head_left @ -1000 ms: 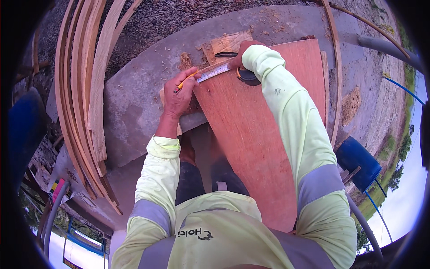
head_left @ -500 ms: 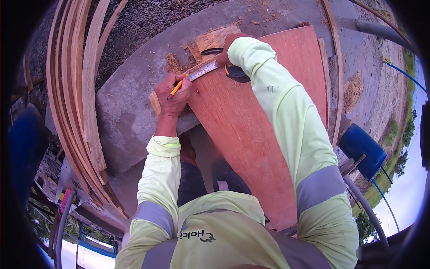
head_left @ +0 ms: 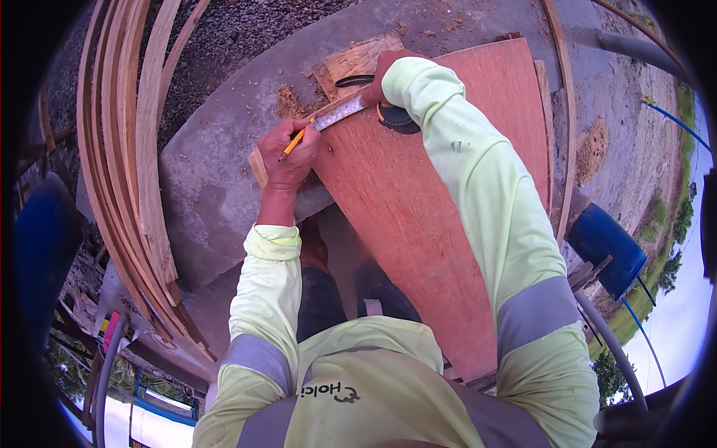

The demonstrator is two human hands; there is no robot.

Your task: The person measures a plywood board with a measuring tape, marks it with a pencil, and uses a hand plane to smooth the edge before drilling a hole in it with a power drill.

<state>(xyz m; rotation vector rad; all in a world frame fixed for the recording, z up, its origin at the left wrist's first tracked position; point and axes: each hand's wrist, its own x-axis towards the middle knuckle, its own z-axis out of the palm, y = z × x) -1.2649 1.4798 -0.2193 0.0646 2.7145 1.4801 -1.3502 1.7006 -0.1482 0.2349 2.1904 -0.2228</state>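
My left hand [head_left: 287, 155] is closed around a yellow pencil [head_left: 293, 143], its tip at the left end of a pale measuring tape blade [head_left: 341, 113]. The blade lies along the far left edge of a reddish plywood sheet [head_left: 403, 216]. At the blade's other end, my right hand [head_left: 387, 75] is closed on the tape, its fingers partly hidden by the sleeve. The dark tape measure case [head_left: 398, 119] with an orange trim sits beside that hand on the plywood. A black strap loop [head_left: 354, 81] lies just beyond.
Long wooden strips [head_left: 123, 142] are stacked on the left. A short board [head_left: 362, 60] and wood shavings [head_left: 288, 101] lie beyond the plywood on the concrete [head_left: 202, 172]. Another wooden strip [head_left: 562, 112], a sawdust pile [head_left: 592, 153] and a blue barrel [head_left: 606, 250] are on the right.
Both hands keep nearly the same place, with the pencil still at the tape's end. The view has shifted very slightly.
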